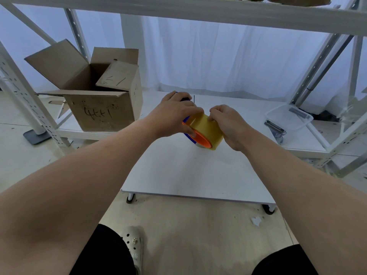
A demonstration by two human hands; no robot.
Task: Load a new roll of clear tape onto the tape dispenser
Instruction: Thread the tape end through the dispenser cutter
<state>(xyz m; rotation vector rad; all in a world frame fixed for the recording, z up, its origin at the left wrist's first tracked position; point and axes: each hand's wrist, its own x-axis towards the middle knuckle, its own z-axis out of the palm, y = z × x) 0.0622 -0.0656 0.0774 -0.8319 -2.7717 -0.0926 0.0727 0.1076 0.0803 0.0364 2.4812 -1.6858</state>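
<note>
A yellowish roll of clear tape (206, 129) sits around an orange hub, held above the low white table (178, 175). The blue tape dispenser (185, 99) shows only in small parts behind and under my left hand (174, 116), which grips it with the thumb on the roll's orange edge. My right hand (228, 124) holds the roll from the right, its fingertips curled and pinching at the roll's top surface. Most of the dispenser is hidden by both hands and the roll.
An open cardboard box (99, 96) stands on the shelf at the left. A clear plastic tray (289, 118) and a dark metal part (275, 127) lie at the right. White shelf posts (25, 96) flank both sides. My knees and a white clog (134, 247) are below.
</note>
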